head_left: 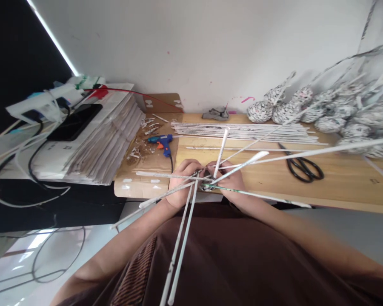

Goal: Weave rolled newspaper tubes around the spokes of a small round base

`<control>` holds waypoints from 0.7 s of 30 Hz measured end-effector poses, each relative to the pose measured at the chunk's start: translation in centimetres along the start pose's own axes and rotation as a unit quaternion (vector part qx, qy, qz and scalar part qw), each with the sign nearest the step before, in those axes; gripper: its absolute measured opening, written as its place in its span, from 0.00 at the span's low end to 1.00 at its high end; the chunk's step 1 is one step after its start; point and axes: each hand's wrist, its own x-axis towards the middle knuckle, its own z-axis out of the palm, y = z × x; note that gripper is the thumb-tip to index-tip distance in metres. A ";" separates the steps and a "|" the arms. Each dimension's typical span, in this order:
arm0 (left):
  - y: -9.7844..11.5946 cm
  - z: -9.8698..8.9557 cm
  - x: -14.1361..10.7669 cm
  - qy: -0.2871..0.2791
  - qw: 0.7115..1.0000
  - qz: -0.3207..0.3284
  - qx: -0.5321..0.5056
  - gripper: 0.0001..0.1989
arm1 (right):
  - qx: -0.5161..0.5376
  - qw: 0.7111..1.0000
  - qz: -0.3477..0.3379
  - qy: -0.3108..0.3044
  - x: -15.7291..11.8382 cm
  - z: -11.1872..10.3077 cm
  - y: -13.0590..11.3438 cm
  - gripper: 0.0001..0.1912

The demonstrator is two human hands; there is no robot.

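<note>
Between my two hands, close to the table's front edge, is a small woven piece (pixel 207 185) of rolled newspaper tubes. Several long paper tubes (pixel 185 225) stick out from it in all directions, some toward my body, some left and right. My left hand (pixel 183 180) is closed around its left side, fingers curled at the centre. On the other side my right hand (pixel 231 180) grips it, its fingers partly hidden behind the tubes. One thin tube (pixel 225 146) stands up steeply from the middle.
Loose paper tubes (pixel 242 131) lie in a row behind my hands. Black scissors (pixel 301 165) rest at right, near several woven paper shapes (pixel 281 108). A blue glue gun (pixel 166 144) lies on cardboard (pixel 140 185). Stacked newspaper (pixel 115 140) at left bears a phone (pixel 75 122) and cables.
</note>
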 end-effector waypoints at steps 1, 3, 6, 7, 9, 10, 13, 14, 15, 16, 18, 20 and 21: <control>0.0 0.0 0.0 0.005 1.000 0.005 -0.001 0.04 | -0.005 1.000 -0.001 0.004 0.0 -0.1 0.1 0.11; 0.0 -0.1 -0.2 0.007 1.000 -0.001 -0.003 0.06 | -0.009 1.000 -0.005 0.010 0.1 -0.2 0.4 0.10; 0.3 -0.5 -0.3 -0.005 0.999 -0.037 -0.014 0.14 | 0.001 1.000 0.010 0.012 0.3 -0.4 0.7 0.11; 0.4 -0.7 -0.3 -0.006 0.999 -0.047 -0.013 0.17 | 0.004 1.000 0.016 0.011 0.3 -0.4 0.7 0.12; 0.9 -1.2 -0.2 0.007 0.998 -0.057 0.001 0.19 | 0.008 1.000 0.023 0.006 0.4 -0.6 0.6 0.12; 1.2 -1.4 -0.1 0.016 0.998 -0.056 0.009 0.17 | 0.010 1.000 0.020 0.004 0.4 -0.7 0.5 0.12; 2.2 -2.1 0.3 0.042 0.997 -0.057 -0.005 0.11 | 0.007 1.000 0.008 0.009 0.6 -0.9 0.4 0.11; 2.5 -2.2 0.5 0.048 0.997 -0.064 -0.023 0.10 | 0.001 1.000 0.001 0.016 0.6 -1.0 0.5 0.11; 2.8 -2.3 0.6 0.054 0.995 -0.072 -0.044 0.09 | -0.006 1.000 -0.008 0.021 0.7 -1.0 0.6 0.11; 3.0 -2.4 0.7 0.058 0.993 -0.081 -0.066 0.08 | -0.011 1.000 -0.015 0.024 0.8 -1.1 0.7 0.11; 3.4 -2.4 0.9 0.059 0.986 -0.102 -0.117 0.08 | -0.016 0.999 -0.019 0.022 0.8 -1.1 0.9 0.12; 3.6 -2.3 1.0 0.050 0.973 -0.128 -0.185 0.09 | -0.018 1.000 -0.009 0.013 0.7 -1.1 0.8 0.12; 3.6 -2.3 1.0 0.039 0.964 -0.140 -0.223 0.11 | -0.020 1.000 -0.002 0.011 0.6 -1.1 0.6 0.12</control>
